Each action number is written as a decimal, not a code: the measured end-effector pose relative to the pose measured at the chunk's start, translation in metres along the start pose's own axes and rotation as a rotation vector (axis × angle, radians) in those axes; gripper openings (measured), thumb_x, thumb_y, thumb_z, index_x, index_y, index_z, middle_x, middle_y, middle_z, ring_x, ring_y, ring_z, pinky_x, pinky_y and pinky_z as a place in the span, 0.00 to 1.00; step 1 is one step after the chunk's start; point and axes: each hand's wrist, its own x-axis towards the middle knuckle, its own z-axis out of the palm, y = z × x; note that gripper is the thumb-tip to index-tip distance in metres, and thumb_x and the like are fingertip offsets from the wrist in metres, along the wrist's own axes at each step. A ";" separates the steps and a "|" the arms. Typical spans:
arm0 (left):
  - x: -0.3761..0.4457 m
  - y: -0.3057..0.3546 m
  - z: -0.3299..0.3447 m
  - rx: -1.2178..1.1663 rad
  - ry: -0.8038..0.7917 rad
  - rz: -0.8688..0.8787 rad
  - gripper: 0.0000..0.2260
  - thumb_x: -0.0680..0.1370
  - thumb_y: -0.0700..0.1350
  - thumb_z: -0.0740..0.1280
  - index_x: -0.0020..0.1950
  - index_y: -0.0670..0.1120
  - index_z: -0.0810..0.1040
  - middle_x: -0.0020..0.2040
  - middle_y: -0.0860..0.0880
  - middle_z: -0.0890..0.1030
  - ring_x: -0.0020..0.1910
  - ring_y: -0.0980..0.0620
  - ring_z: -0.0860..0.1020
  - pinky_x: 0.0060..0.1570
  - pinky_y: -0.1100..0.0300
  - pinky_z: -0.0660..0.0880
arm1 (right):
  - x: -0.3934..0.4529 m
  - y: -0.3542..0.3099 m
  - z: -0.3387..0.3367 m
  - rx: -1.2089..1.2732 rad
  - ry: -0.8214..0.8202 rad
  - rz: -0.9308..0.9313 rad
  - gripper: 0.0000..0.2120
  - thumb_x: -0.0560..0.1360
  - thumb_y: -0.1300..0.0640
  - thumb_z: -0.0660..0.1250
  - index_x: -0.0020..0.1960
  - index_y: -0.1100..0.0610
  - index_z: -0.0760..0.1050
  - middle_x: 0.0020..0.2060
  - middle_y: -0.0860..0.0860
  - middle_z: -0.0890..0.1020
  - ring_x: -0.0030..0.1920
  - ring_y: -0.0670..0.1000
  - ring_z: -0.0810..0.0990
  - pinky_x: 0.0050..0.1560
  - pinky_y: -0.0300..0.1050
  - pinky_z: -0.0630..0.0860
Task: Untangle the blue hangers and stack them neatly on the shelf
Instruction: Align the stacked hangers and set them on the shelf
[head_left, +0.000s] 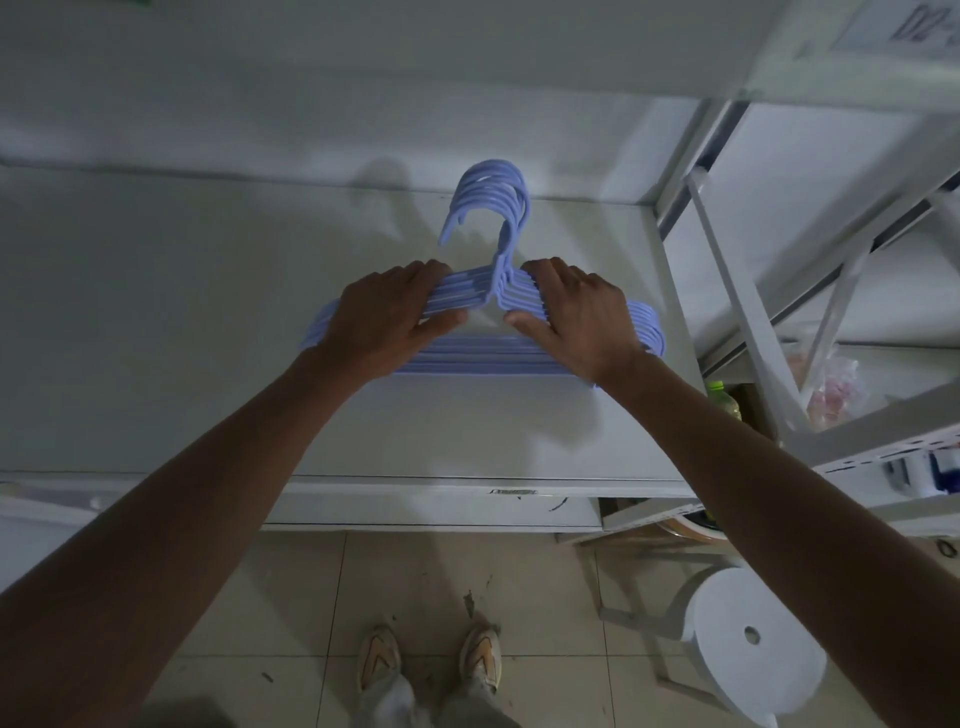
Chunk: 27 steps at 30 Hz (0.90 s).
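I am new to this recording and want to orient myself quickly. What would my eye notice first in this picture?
First, the stack of blue hangers in the centre, lying on the white shelf with the hooks aligned and pointing away. Next, the two hands: the left hand and the right hand grip the hangers' shoulders on either side of the hooks. A white round stool stands on the floor at lower right.

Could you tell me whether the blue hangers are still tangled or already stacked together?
Stacked: the blue hangers lie aligned on the shelf, hooks nested.
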 end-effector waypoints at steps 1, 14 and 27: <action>0.001 0.001 0.001 0.015 -0.005 -0.012 0.28 0.80 0.68 0.51 0.64 0.47 0.73 0.51 0.46 0.81 0.46 0.39 0.81 0.40 0.48 0.75 | -0.001 -0.001 0.001 -0.015 0.013 0.025 0.35 0.81 0.29 0.47 0.59 0.58 0.75 0.44 0.54 0.82 0.38 0.58 0.81 0.36 0.46 0.68; 0.004 -0.016 -0.016 0.052 0.061 -0.006 0.28 0.80 0.70 0.49 0.61 0.49 0.73 0.49 0.48 0.83 0.47 0.40 0.83 0.39 0.49 0.75 | 0.020 -0.016 -0.008 -0.017 0.031 0.025 0.34 0.80 0.28 0.47 0.51 0.59 0.71 0.34 0.53 0.79 0.29 0.59 0.78 0.30 0.43 0.61; -0.012 -0.014 -0.010 -0.022 -0.003 -0.011 0.31 0.79 0.70 0.49 0.60 0.45 0.74 0.48 0.44 0.81 0.45 0.39 0.81 0.41 0.46 0.75 | -0.002 -0.032 0.000 0.085 -0.013 0.095 0.35 0.81 0.29 0.46 0.62 0.57 0.75 0.48 0.54 0.81 0.47 0.59 0.80 0.47 0.51 0.71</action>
